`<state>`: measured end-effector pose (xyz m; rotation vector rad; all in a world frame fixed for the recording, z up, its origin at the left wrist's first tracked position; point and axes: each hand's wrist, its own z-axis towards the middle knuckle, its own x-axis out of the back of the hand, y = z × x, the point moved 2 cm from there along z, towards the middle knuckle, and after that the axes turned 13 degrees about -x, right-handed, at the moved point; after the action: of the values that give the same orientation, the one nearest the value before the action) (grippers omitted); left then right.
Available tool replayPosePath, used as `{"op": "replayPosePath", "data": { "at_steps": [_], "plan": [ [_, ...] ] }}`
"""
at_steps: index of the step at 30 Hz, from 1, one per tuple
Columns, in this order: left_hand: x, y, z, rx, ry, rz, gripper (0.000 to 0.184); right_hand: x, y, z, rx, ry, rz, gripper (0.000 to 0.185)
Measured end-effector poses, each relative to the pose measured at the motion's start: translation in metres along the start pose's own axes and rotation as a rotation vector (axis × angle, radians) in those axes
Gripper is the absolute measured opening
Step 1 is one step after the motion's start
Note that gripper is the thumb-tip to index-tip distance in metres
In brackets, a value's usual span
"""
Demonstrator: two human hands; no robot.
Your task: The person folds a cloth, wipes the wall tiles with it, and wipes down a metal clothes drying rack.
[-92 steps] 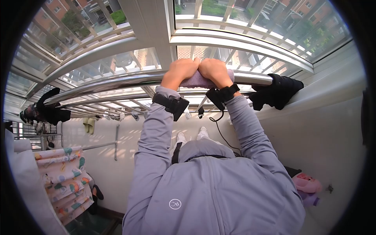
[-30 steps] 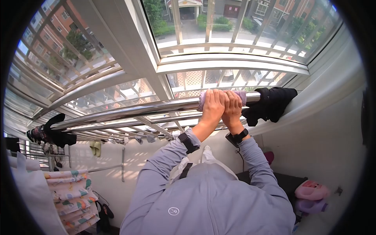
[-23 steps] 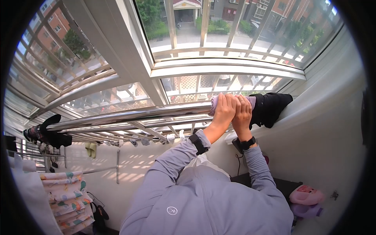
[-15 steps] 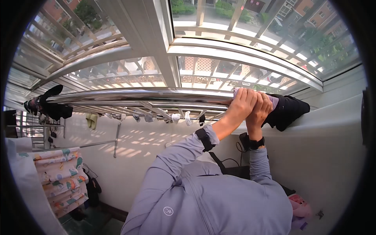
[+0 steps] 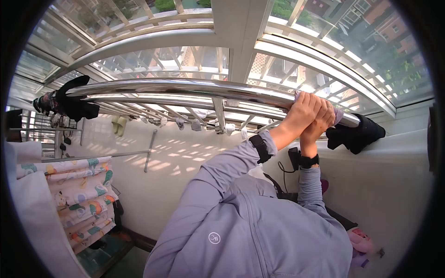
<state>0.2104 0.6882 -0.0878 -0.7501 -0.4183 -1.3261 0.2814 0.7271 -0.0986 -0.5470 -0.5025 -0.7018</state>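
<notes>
A shiny metal rail [image 5: 185, 88] runs across in front of the windows. Near its right end a purple cloth [image 5: 339, 114] is wrapped round it, mostly hidden under my fingers. My left hand [image 5: 303, 112] is closed over the cloth and the rail. Right beside it, touching it, my right hand [image 5: 320, 121] is closed on the same cloth. A black cloth item [image 5: 359, 134] hangs on the rail's right end, a short way from my right hand. Another dark item [image 5: 76, 104] hangs at the far left end.
Below the rail is a rack with small hanging items [image 5: 196, 125]. A patterned curtain [image 5: 83, 199] hangs at the left, with green slippers [image 5: 118, 126] on the floor beyond. Pink bottle [image 5: 361, 241] stands at lower right. A black cable [image 5: 282, 175] hangs beside my right forearm.
Both hands, first side by side near the rail's middle, have moved right along it with the purple cloth. Lately a short gap of bare rail has appeared between the cloth and the black item.
</notes>
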Motion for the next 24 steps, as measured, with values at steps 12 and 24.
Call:
{"op": "replayPosePath", "data": {
  "at_steps": [12,24],
  "plan": [
    [0.087,-0.157,-0.112,0.017,-0.077,-0.091,0.027,-0.019,-0.186,-0.033,0.164,-0.24,0.023,0.044],
    [0.108,-0.247,-0.172,0.045,-0.19,-0.326,0.036,-0.024,-0.279,-0.03,0.26,-0.519,0.172,0.066]
  ]
}}
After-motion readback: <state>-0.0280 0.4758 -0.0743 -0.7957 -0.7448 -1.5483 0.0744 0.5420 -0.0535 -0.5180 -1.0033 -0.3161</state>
